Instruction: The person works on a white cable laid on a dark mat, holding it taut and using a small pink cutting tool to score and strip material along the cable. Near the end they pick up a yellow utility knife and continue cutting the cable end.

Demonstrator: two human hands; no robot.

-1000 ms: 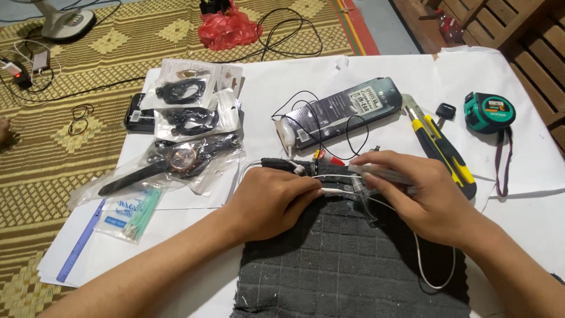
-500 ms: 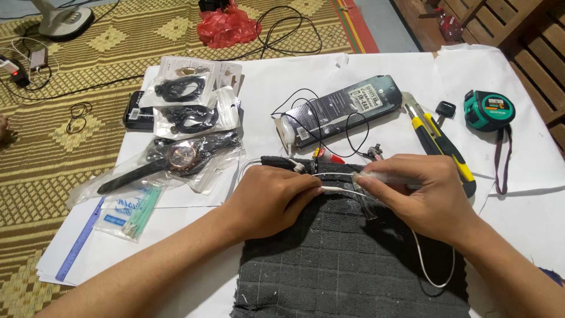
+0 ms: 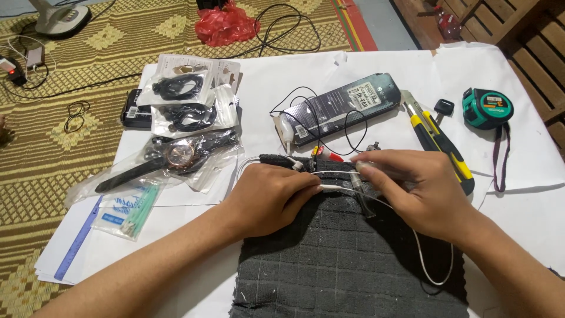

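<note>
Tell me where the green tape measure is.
In the head view the green tape measure sits on the white sheet at the far right, beyond the right hand, right of the small key and yellow utility knife.

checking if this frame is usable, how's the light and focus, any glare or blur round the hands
Head view: even, soft light with faint shadows under the left hand and right hand; both look sharp, no motion blur; the white cable is crisp on the dark cloth; mild glare on the plastic bags; the white sheet is bright but not blown out; edges bend slightly from the wide lens.
</note>
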